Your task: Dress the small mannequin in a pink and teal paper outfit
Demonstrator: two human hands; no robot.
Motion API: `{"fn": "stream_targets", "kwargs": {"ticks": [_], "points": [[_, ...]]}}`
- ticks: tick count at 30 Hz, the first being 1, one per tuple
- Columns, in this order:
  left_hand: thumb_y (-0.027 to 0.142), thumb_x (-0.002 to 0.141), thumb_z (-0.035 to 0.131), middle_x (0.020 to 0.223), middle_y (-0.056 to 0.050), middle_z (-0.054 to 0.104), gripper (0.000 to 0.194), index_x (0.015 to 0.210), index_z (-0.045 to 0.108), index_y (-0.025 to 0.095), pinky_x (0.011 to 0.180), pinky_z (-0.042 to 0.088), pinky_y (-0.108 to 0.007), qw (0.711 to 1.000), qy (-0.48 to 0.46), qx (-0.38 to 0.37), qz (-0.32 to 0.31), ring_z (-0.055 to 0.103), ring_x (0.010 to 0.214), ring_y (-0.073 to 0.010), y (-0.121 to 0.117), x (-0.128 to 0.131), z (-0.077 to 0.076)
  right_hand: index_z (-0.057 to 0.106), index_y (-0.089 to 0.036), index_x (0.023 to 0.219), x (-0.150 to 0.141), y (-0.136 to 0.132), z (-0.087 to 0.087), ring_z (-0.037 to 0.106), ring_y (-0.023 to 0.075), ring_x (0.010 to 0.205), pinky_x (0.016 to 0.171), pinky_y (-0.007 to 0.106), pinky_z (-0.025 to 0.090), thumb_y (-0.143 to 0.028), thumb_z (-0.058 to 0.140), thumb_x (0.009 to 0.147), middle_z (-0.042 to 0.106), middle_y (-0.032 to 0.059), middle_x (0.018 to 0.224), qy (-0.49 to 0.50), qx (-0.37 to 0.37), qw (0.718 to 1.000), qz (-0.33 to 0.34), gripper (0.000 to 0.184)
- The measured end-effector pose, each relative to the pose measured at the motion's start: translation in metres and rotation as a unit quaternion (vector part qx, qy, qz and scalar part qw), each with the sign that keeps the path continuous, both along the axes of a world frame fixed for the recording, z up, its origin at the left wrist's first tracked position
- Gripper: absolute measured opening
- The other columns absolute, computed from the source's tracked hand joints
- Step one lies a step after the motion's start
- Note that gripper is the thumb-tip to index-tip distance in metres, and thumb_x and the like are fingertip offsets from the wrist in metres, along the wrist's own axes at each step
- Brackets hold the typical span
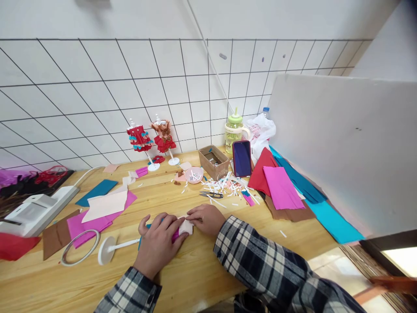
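A miniature dress form lies on its side on the wooden table, its white round base (pixel 106 251) and stem pointing left. My left hand (pixel 160 240) wraps over its body and presses it down, hiding most of it. Bits of blue and magenta crepe paper show around the fingers. At the form's right end is a pale pink paper piece (pixel 186 226). The fingertips of my right hand (pixel 206 219) pinch together at this piece's upper edge; their exact grip is partly hidden. A pair of thread snips (pixel 211 194) lies beyond my right hand.
Two dressed miniature forms (pixel 140 139) stand near the tiled wall. Paper scraps (pixel 224 186) surround a pink dish (pixel 194 174) and cardboard box (pixel 213 163). A phone (pixel 242 158) leans before a green-lidded jug (pixel 233 132). Crepe sheets (pixel 283 187) lie right; a silver ring (pixel 80 248) and power strip (pixel 39 211) left.
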State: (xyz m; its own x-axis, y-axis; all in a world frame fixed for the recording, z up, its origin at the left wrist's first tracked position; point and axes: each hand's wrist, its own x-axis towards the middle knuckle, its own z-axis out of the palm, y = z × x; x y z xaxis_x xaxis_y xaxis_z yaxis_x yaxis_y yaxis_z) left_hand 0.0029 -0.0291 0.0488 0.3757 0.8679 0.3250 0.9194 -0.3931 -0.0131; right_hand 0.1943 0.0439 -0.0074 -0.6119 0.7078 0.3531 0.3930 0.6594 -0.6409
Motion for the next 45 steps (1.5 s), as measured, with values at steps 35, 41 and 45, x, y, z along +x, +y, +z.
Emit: {"fn": "stream_targets", "kwargs": {"ticks": [35, 41, 45], "points": [[0.030, 0.074, 0.078, 0.098, -0.005, 0.071, 0.040, 0.113, 0.068, 0.028, 0.088, 0.041, -0.036, 0.924, -0.053, 0.379, 0.025, 0.060, 0.091, -0.0227, 0.002, -0.031, 0.031, 0.069, -0.022, 0.115, -0.048, -0.018, 0.105, 0.069, 0.0236, 0.101, 0.094, 0.042, 0.052, -0.045, 0.072, 0.076, 0.074, 0.0064, 0.107, 0.395, -0.332, 0.856, 0.010, 0.045], [0.048, 0.076, 0.073, 0.107, -0.009, 0.066, 0.041, 0.113, 0.069, 0.029, 0.093, 0.036, -0.044, 0.908, -0.133, 0.385, 0.096, 0.055, 0.098, -0.0275, -0.009, -0.037, 0.044, 0.076, -0.025, 0.096, -0.068, -0.003, 0.143, 0.067, 0.0212, 0.096, 0.089, 0.037, 0.051, -0.037, 0.062, 0.086, 0.075, 0.0026, 0.100, 0.322, -0.180, 0.929, 0.016, 0.022], [0.060, 0.092, 0.038, 0.125, -0.013, 0.058, 0.053, 0.123, 0.065, 0.027, 0.099, 0.033, -0.049, 0.915, -0.271, 0.280, 0.106, 0.051, 0.114, -0.0305, -0.026, -0.046, 0.072, 0.077, -0.025, 0.095, -0.063, 0.017, 0.175, 0.061, 0.0200, 0.104, 0.095, 0.036, 0.045, -0.031, 0.058, 0.090, 0.072, 0.0038, 0.102, 0.245, -0.044, 0.968, 0.037, 0.020]]}}
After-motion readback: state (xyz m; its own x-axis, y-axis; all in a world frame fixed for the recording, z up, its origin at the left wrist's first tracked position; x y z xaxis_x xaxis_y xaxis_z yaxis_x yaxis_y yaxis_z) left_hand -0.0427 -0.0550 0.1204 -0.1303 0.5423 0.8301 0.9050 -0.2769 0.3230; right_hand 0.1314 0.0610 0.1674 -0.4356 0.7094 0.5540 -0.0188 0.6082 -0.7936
